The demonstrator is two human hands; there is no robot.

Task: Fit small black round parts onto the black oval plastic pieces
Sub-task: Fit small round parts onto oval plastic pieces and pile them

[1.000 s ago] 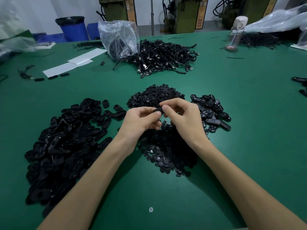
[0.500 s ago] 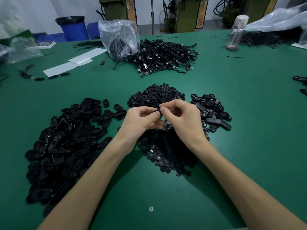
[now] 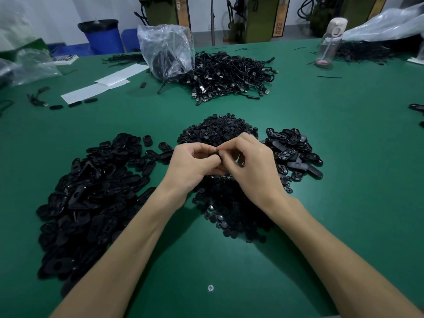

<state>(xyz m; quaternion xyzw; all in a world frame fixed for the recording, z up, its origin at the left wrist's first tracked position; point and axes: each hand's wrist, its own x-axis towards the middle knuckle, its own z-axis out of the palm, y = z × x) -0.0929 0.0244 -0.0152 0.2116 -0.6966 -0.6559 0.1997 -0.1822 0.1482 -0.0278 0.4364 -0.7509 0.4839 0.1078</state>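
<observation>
Matte green table top [image 3: 332, 145]. Left: large loose heap of glossy black oval plastic pieces [image 3: 91, 191], flat and slotted. Centre: mound of small black round parts [image 3: 218, 129], button-like, spreading under the wrists. Right: smaller heap of oval shells [image 3: 293, 152], recesses showing. Left hand [image 3: 190, 166] and right hand [image 3: 252, 166] meet above the round-part mound, fingers curled tight. Both pinch one small black item [image 3: 218, 154] between fingertips, mostly hidden; oval or round, cannot tell. Far side: crinkled clear plastic bag [image 3: 165, 49] beside tangled black cables [image 3: 229, 74].

left hand [image 3: 190, 167] and right hand [image 3: 251, 166] drawn closer together, fingers [image 3: 203, 148] curled tighter, oval piece [image 3: 218, 154] now mostly hidden
</observation>
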